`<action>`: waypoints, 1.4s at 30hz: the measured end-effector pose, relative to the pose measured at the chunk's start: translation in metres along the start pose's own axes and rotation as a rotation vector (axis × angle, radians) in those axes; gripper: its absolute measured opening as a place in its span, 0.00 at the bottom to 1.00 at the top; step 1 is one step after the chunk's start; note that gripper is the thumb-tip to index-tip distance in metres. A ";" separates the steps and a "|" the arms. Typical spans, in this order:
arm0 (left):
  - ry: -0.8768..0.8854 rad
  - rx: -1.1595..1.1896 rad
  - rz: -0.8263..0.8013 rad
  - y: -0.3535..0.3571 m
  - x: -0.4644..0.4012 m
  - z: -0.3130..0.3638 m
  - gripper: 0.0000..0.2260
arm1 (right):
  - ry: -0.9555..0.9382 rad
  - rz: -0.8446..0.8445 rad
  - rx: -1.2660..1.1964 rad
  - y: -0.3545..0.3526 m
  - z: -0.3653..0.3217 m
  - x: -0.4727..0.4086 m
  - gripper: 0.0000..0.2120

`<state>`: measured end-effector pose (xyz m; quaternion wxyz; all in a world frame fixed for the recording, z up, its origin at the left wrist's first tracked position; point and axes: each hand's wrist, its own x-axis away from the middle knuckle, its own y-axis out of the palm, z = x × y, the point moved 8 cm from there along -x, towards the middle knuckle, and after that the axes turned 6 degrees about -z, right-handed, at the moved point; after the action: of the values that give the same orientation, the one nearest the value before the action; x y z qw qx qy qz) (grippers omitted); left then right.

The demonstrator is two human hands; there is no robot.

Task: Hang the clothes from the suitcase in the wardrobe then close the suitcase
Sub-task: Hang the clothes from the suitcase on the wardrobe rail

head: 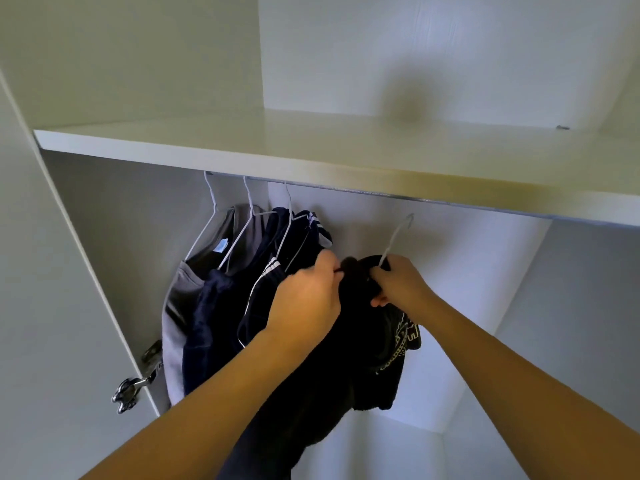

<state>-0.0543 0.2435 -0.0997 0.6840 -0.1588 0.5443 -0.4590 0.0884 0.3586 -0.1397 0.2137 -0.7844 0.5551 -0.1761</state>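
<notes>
Black garment point(349, 344) bunched on white hanger point(394, 239), both hands gripping

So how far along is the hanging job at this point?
Three garments already hang on white hangers at the rail's left end. In hand: a black garment on a fourth hanger, its hook just below the rail, not yet on it; left hand and right hand grip it. The suitcase is out of view, so remaining clothes and closing can't be judged.
</notes>
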 end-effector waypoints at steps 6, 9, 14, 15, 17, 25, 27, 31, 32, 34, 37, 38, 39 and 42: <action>-0.154 0.185 0.048 0.006 -0.049 -0.014 0.06 | 0.034 -0.156 -0.417 -0.006 -0.001 0.001 0.11; -0.200 0.225 0.001 0.015 -0.061 -0.022 0.08 | -0.023 -0.257 -0.376 -0.005 -0.003 0.005 0.09; -0.239 0.327 -0.095 0.033 -0.055 -0.024 0.13 | -0.011 -0.155 -0.237 -0.011 0.009 -0.004 0.13; -0.244 0.339 -0.124 0.035 -0.054 -0.022 0.12 | 0.002 -0.130 -0.270 -0.011 0.013 -0.005 0.14; -0.249 0.368 -0.218 0.038 -0.051 -0.019 0.08 | 0.023 -0.109 -0.321 -0.010 0.017 -0.007 0.16; -0.263 0.153 -0.468 0.041 0.022 -0.033 0.10 | 0.007 -0.117 -0.262 -0.008 -0.005 -0.017 0.12; -0.254 0.133 -0.411 0.039 0.020 -0.031 0.09 | -0.001 -0.162 -0.173 0.010 -0.026 -0.018 0.11; -0.296 0.117 -0.375 0.029 0.007 -0.040 0.09 | -0.038 -0.178 -0.022 0.033 -0.055 -0.036 0.28; -0.318 0.115 -0.372 0.027 0.005 -0.046 0.09 | -0.055 -0.179 0.043 0.037 -0.062 -0.037 0.28; -0.364 0.126 -0.356 0.021 0.004 -0.058 0.09 | -0.078 -0.170 0.195 0.042 -0.072 -0.037 0.18; -0.415 0.185 -0.292 0.014 0.006 -0.070 0.10 | -0.092 -0.118 0.409 0.045 -0.085 -0.040 0.19; -0.425 0.193 -0.263 0.010 0.007 -0.072 0.10 | -0.107 -0.085 0.445 0.044 -0.092 -0.042 0.21; -0.431 0.197 -0.234 0.006 0.006 -0.073 0.10 | -0.125 -0.060 0.462 0.044 -0.098 -0.041 0.22; -0.440 0.223 -0.179 -0.002 -0.007 -0.075 0.11 | -0.129 -0.004 0.424 0.042 -0.108 -0.053 0.22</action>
<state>-0.1218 0.2691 -0.1206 0.7558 -0.2259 0.3126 -0.5291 -0.0173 0.3815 -0.0729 0.4084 -0.7327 0.4892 -0.2388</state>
